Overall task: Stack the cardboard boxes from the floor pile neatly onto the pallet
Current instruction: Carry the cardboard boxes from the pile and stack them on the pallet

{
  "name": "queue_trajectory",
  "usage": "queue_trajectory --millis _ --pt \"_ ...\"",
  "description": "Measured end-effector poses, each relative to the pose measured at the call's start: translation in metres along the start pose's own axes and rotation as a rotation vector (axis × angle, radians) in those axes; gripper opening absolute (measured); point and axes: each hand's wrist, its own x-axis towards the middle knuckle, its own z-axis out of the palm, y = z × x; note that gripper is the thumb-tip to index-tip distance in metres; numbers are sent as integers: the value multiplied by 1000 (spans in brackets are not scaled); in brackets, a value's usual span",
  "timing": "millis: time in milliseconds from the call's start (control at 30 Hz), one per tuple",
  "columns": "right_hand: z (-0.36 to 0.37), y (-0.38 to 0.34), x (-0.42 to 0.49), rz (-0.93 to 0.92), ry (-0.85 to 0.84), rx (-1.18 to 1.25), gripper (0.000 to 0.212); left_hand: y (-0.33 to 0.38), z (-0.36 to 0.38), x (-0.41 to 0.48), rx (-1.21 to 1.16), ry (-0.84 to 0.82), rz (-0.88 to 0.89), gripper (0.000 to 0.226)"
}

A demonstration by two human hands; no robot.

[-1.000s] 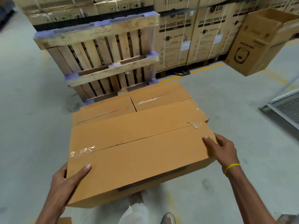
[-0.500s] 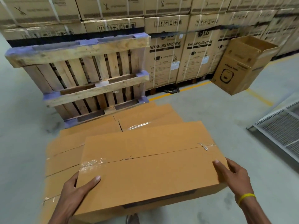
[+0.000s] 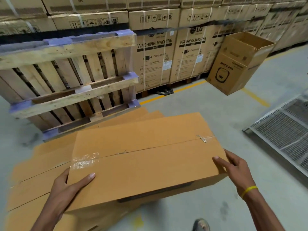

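The box (image 3: pixel 145 157) sits gripped, seemingly, between left hand (image 3: pixel 66 189) and right hand (image 3: pixel 236 170).

One head-worn wide-angle view, facing forward and down. The cardboard box (image 3: pixel 141 155), left hand (image 3: pixel 66 189) and right hand (image 3: pixel 236 170) are close, filling the lower frame. The wooden pallet (image 3: pixel 66 77) on edge and the printed cartons (image 3: pixel 155 60) lie farther ahead.
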Motion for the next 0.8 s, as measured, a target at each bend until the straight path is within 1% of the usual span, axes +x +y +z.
queue_trajectory --millis 67,167,233,333,400,433,533,633,700,800 --pt "-24 3 32 -19 -19 41 36 12 35 5 30 2 6 62" --pt "-62 8 89 -45 -17 113 37 27 97 9 112 -8 34 91" --pt "-88 12 127 -45 -33 146 36 35 143 14 142 20 48 103" --pt "-120 21 179 -30 -52 149 35 47 204 21 132 21 24 103" --pt "-139 23 212 -16 -97 138 34 54 239 24 97 43 -15 107" --pt "-145 24 228 -7 -113 130 34 55 253 26 74 62 -36 105" --pt "-156 30 270 10 -127 115 35 64 287 36 72 132 -74 98" --pt "-156 26 307 25 -129 113 35 75 305 48 88 133 -67 95" --pt "-151 16 328 23 -143 105 36 84 309 60 91 144 -57 100" --pt "-142 1 356 -8 -168 97 29 102 310 83 94 166 -43 122"
